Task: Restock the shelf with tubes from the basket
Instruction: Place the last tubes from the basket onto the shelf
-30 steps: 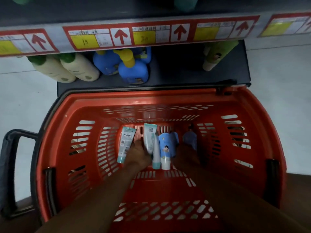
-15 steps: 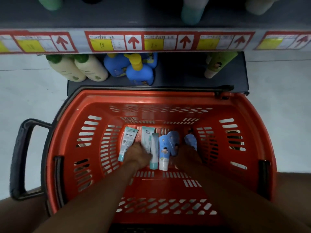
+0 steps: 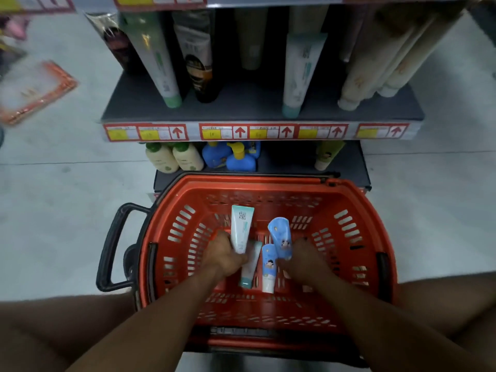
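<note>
An orange basket [image 3: 171,208] stands on the floor before the shelf [image 3: 257,108]. My left hand [image 3: 222,255] grips a white-and-teal tube [image 3: 241,226] and holds it upright above the basket floor. My right hand [image 3: 306,255] grips a blue tube [image 3: 280,237] with a cartoon figure, also raised. A second teal tube [image 3: 251,267] and a second blue tube [image 3: 269,269] lie on the basket floor between my hands. Several tubes stand cap-down on the shelf, among them a teal-capped one [image 3: 300,71].
Price labels with red arrows [image 3: 257,131] run along the shelf edge. Cream bottles [image 3: 171,158] and blue pump bottles [image 3: 233,157] sit on the lowest shelf behind the basket. The basket's black handle [image 3: 112,245] sticks out to the left. My knees flank the basket.
Both hands have closed on tubes and lifted them off the basket floor. My head has tilted up, bringing the tube shelf into view.
</note>
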`<state>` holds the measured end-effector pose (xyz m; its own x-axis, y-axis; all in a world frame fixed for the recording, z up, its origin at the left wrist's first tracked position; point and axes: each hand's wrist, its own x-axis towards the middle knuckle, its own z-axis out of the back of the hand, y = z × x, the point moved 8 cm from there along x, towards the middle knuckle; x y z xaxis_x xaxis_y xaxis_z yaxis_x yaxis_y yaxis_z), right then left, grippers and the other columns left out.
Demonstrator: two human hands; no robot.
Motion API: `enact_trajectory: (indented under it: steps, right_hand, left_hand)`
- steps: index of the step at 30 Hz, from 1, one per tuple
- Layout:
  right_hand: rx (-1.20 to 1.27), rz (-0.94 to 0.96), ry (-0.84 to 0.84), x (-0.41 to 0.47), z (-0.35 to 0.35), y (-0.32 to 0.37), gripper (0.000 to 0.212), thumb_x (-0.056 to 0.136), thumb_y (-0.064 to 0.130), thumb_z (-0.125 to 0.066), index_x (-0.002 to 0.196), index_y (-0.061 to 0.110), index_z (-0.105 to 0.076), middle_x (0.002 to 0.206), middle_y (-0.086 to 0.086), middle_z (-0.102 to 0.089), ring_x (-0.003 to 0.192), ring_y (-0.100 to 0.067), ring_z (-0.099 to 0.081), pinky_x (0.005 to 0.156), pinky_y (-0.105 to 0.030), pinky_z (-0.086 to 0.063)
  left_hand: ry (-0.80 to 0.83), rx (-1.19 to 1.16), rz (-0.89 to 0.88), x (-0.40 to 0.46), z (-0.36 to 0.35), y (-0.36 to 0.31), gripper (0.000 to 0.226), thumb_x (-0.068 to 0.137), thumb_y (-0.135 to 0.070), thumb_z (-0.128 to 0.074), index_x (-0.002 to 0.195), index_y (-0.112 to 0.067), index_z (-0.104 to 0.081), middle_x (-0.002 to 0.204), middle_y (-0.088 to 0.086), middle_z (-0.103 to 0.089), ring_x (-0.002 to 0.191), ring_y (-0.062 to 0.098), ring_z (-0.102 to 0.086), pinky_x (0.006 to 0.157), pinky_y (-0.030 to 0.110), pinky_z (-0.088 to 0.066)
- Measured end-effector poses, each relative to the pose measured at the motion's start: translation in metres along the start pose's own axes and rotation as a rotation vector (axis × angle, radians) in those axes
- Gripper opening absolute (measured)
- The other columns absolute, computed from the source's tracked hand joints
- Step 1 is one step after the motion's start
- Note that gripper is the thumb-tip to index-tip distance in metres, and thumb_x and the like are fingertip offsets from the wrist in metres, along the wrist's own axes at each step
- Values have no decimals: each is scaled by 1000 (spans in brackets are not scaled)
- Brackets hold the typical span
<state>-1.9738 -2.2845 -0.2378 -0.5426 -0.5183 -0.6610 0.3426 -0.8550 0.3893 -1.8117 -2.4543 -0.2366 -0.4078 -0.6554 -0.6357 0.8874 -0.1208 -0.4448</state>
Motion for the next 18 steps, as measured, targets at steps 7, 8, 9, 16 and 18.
enact_trajectory:
  steps: [7, 8, 9, 16, 18]
  right_hand:
    - [83, 98, -189, -48, 55, 22, 57, 83, 42, -81, 121, 9, -55, 123, -10, -67, 111, -29, -66, 80, -30, -48]
    - [102, 105, -210, -55, 63, 26, 54, 84, 38, -81, 121, 8, -54, 121, -10, -66, 110, -30, -66, 79, -30, -47]
    - [116, 115, -236, -61, 71, 29, 54, 84, 37, -81, 120, 9, -53, 120, -11, -66, 108, -30, -66, 78, -31, -48]
    - [265, 215, -416, -104, 123, 50, 47, 89, 44, -76, 112, 15, -49, 104, -5, -67, 81, -17, -63, 60, -29, -48]
    - [330, 237, -444, -116, 135, 54, 42, 91, 42, -75, 110, 18, -47, 105, -5, -67, 76, -13, -59, 55, -21, -42]
  left_hand:
    - [-81, -106, -101, -55, 43, -40, 71, 64, -30, -92, 123, -19, -53, 108, 1, -73, 94, 22, -71, 78, 33, -59]
    - [-92, -115, -122, -63, 50, -46, 69, 67, -28, -92, 122, -18, -53, 109, 1, -73, 92, 20, -69, 74, 29, -56]
    - [-100, -115, -143, -70, 55, -52, 66, 70, -25, -91, 124, -17, -54, 112, 2, -72, 91, 18, -66, 69, 25, -52]
    - [-196, -217, -275, -116, 90, -92, 57, 84, -18, -83, 134, -9, -56, 129, 10, -68, 106, 26, -67, 69, 23, -47]
    - [-218, -267, -310, -127, 98, -104, 54, 87, -18, -82, 134, -9, -56, 132, 12, -67, 107, 26, -66, 70, 23, -51]
